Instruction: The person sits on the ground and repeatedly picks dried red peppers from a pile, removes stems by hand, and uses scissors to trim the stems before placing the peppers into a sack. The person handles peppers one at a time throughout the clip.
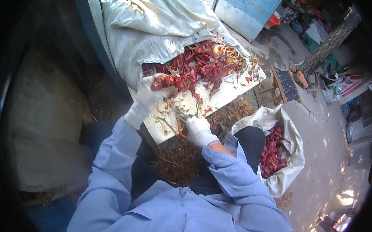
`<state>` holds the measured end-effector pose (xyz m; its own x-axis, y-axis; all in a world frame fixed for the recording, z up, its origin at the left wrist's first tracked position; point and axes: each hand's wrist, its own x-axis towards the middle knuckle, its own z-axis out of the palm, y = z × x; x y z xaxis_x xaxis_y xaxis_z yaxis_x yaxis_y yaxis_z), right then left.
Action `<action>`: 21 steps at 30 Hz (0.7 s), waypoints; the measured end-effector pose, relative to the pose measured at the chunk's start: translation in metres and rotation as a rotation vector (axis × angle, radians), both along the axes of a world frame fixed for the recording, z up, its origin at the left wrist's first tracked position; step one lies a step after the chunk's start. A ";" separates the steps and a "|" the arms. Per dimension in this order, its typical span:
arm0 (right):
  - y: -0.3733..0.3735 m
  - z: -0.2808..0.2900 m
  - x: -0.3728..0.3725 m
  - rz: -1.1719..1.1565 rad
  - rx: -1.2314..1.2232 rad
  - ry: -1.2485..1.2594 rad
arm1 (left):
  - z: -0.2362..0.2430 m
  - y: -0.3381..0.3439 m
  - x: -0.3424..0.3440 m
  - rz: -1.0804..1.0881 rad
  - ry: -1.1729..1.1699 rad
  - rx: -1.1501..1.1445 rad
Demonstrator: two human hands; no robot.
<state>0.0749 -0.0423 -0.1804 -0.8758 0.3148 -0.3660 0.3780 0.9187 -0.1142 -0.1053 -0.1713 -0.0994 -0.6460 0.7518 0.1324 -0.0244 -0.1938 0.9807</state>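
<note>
My left hand [147, 100], in a white glove, is closed around a dried red chili pepper [167, 82] over the near left of a white board [157, 129]. To its right, my gloved right hand [200, 131] grips red-handled shears [180, 127]; their metal end points toward the left hand, and the fingers partly hide them. Beyond both hands lies a heap of dried red chilies [205, 63], spilling from under a large whitish woven sack [156, 31]. Snipped stems and seeds litter the board.
An open white sack [289, 170] of red chilies stands by my right knee. Stem scraps [175, 161] pile up below the board. Yellow-handled scissors [231, 52] rest on the heap's far right. Farther right are a low stool [285, 85] and a tree trunk [330, 41].
</note>
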 end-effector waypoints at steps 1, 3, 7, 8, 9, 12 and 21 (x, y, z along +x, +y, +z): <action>0.000 0.001 -0.001 -0.017 0.006 -0.005 | 0.001 0.000 -0.001 -0.019 0.048 0.031; -0.003 0.003 0.002 -0.039 -0.005 0.027 | 0.002 0.000 0.000 -0.021 -0.028 -0.011; -0.003 0.004 0.009 -0.064 -0.053 0.033 | 0.002 0.000 0.001 -0.041 -0.045 0.034; -0.001 0.003 0.010 -0.102 -0.085 0.042 | 0.002 -0.002 0.000 -0.046 -0.017 0.052; 0.002 0.001 0.013 -0.170 -0.149 0.100 | 0.002 -0.003 -0.001 -0.049 0.010 0.035; 0.014 -0.002 0.014 -0.266 -0.334 0.222 | 0.001 -0.006 -0.003 -0.019 0.021 0.100; 0.020 0.038 0.014 -0.264 -0.937 0.623 | -0.005 -0.011 -0.011 0.002 0.101 0.103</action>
